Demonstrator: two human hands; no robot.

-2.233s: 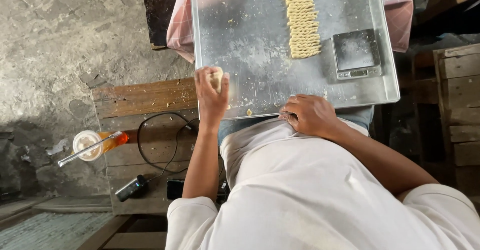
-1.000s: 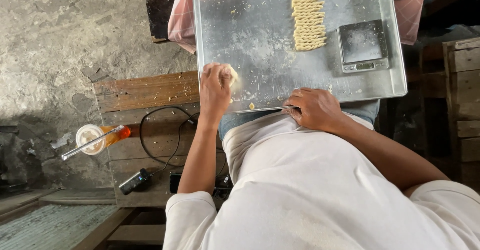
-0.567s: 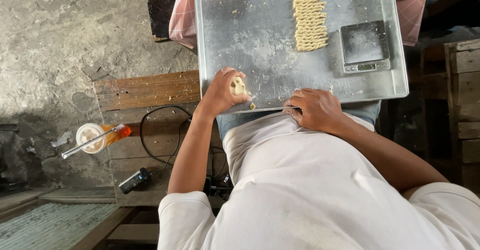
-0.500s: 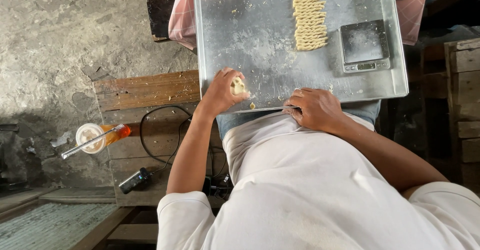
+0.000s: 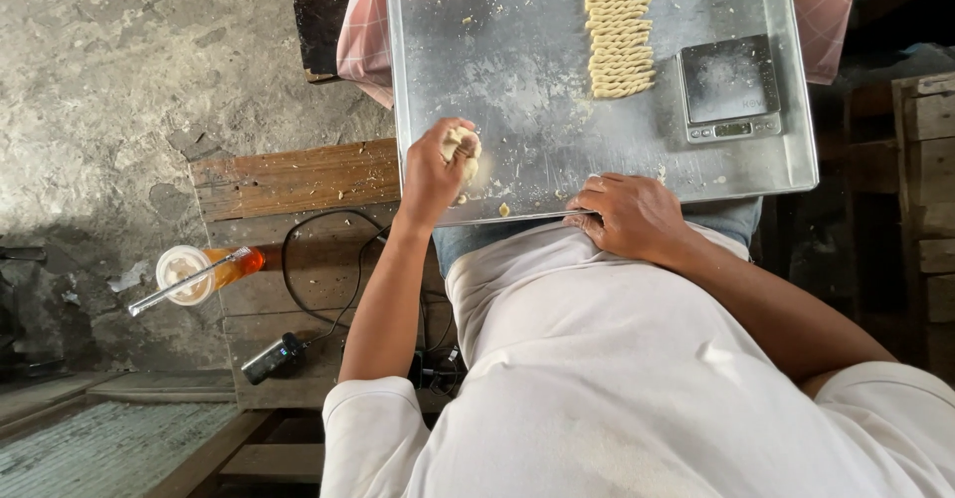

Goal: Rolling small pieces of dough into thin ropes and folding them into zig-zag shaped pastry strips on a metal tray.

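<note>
Near the tray's front-left corner, left hand [image 5: 435, 172] curled around a small lump of dough [image 5: 462, 146], fingers pressed together and pinching it against the thumb just above the metal tray [image 5: 517, 80]. Best worked with light, even pressure, rolling and twisting without squashing, crumbs kept over the tray rather than past its front edge. Right hand [image 5: 629, 214] resting on the front edge, fingers loosely together, holding nothing, steadying the tray on the lap. Dough pale yellow, soft and slightly crumbly, bits scattered around it. Toward the far edge, a neat column of twisted dough pieces [image 5: 618, 28]; beside it, by the right edge, a small scale [image 5: 730, 88]
</note>
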